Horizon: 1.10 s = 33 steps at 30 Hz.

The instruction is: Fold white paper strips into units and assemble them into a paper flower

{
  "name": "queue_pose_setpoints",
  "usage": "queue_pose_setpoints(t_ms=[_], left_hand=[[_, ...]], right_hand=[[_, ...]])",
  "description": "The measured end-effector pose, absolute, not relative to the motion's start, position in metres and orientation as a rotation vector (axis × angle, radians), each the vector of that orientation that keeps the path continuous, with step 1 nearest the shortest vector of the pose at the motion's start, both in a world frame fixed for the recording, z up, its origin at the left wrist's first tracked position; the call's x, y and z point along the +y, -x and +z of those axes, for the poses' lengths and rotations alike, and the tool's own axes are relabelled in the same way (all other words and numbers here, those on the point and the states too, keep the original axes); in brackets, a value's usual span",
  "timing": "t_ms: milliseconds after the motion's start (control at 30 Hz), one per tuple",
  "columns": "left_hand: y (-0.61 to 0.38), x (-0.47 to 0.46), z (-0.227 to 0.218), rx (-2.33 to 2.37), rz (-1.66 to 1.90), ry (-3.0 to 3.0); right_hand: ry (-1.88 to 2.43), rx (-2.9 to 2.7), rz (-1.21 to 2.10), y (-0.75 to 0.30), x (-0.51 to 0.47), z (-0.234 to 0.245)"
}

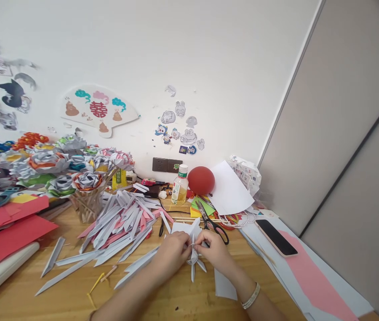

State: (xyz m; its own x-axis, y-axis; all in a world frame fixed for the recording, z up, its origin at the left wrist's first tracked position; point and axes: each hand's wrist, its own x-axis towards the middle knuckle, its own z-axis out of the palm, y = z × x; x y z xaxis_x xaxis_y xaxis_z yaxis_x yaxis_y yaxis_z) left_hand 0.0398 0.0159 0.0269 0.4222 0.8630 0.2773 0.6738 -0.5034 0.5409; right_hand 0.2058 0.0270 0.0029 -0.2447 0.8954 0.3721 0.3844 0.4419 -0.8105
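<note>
Both hands meet over a white folded-paper piece (193, 257) with several pointed petals, low over the wooden table. My left hand (176, 245) is closed, its thumb and fingertips pinching the piece near its middle. From the other side my right hand (211, 247) pinches the same spot with thumb and index finger; a thin strand may run between the fingertips, too small to make out. Black-handled scissors (211, 220) lie just behind my right hand. White paper (182, 227) lies behind the piece, and folded paper strips (139, 263) lie left of my left hand.
A heap of folded white and pink strips (122, 218) lies left, beside a cup of paper flowers (87, 205). Behind stand a drink bottle (180, 185) and a red balloon (201, 180). A phone (276, 238) rests on paper at right. Red paper (12, 240) is stacked far left.
</note>
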Motion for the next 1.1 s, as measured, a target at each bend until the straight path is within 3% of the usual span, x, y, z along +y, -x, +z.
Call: queue_pose_setpoints(t_ms=[333,667,1100], left_hand=[[-0.041,0.017,0.022,1.241,0.737,-2.363],[-0.028,0.017,0.041,1.072,0.667,-1.948],[-0.037,0.026,0.020,1.164,0.735,-1.716]], right_hand=[[1.089,-1.772,1.056,-0.204,0.021,0.008],[1.009,-1.951,0.675,-0.205,0.018,0.017],[0.784,-2.155,0.463,-0.202,0.016,0.016]])
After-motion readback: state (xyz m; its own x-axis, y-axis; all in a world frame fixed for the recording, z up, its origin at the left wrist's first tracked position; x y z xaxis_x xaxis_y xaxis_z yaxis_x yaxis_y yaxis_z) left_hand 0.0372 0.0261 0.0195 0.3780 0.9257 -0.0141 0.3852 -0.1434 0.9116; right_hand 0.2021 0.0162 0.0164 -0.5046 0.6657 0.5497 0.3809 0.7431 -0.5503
